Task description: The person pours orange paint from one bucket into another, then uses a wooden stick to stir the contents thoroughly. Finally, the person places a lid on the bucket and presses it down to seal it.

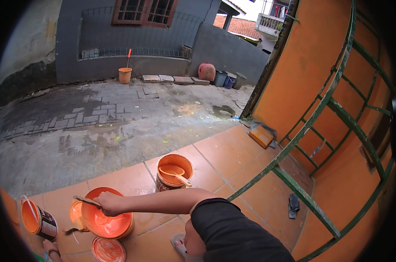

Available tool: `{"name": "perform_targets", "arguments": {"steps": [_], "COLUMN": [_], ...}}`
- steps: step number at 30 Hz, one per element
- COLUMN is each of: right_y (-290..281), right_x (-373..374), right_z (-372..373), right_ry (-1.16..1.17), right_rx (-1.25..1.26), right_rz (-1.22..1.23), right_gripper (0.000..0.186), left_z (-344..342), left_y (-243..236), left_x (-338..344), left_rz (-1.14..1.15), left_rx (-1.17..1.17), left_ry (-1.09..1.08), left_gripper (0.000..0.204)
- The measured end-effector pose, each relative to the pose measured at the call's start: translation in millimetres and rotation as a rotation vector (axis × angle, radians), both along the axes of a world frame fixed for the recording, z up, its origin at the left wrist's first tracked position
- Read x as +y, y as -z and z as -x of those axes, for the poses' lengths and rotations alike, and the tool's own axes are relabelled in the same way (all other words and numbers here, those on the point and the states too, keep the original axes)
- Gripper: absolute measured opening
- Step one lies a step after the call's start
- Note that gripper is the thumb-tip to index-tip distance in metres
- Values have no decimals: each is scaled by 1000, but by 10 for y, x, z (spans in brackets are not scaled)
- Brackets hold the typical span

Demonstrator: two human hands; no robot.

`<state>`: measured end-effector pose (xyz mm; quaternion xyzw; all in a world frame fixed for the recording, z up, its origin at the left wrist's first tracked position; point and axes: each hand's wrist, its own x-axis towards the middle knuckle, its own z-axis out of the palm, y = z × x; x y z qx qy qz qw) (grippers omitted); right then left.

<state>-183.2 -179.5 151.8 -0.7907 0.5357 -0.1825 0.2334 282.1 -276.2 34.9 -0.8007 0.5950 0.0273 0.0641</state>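
Note:
My right hand is closed round a wooden stick over a large bucket of bright orange paint. The stick slants across the bucket's left rim. In the lower left corner, my left hand shows only in part, with a dark bracelet at the wrist, just below a dark-labelled paint pail; its fingers are not clear. A paint-smeared lid lies in front of the large bucket. Another orange lid or dish sits at its left side. Beyond my forearm stands an orange-stained bucket holding a long-handled dipper.
A green metal gate frame arches over the right side. Dark cloth or rubber pieces lie on the tiles. An orange box rests by the wall. Across the paved lane stands an orange bucket with a handled tool.

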Motion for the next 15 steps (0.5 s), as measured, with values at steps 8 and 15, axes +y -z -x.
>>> {"name": "perform_targets", "arguments": {"steps": [8, 15], "right_y": [86, 219], "right_x": [-112, -444], "right_z": [-382, 11], "right_ry": [-73, 159], "right_rx": [-434, -317], "right_rz": [-38, 189], "right_gripper": [10, 15], "left_z": [286, 456], "left_y": [-147, -277], "left_x": [-9, 101], "left_rz": [-19, 81], "left_rx": [74, 167], "left_ry": [-70, -112], "left_gripper": [36, 39]}}
